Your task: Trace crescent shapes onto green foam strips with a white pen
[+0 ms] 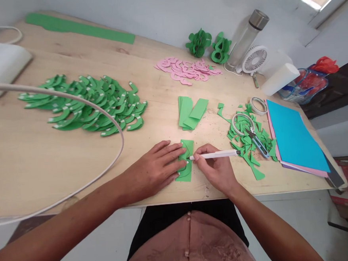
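Note:
My left hand (155,167) lies flat with fingers stretched out, pressing a curved green template onto a folded green paper strip (185,161) near the table's front edge. My right hand (214,169) pinches a white pen (217,155), whose tip touches the strip beside the template. The pen's barrel points right, toward a heap of green scraps (246,141).
A big pile of green curved cut-outs (89,106) lies to the left and pink ones (187,70) at the back. Folded green strips (190,111), scissors (256,140), tape rolls (258,105), blue and pink sheets (293,138), a small fan (254,59), a bottle (245,38) and a white hoop (114,122) share the wooden table (30,164).

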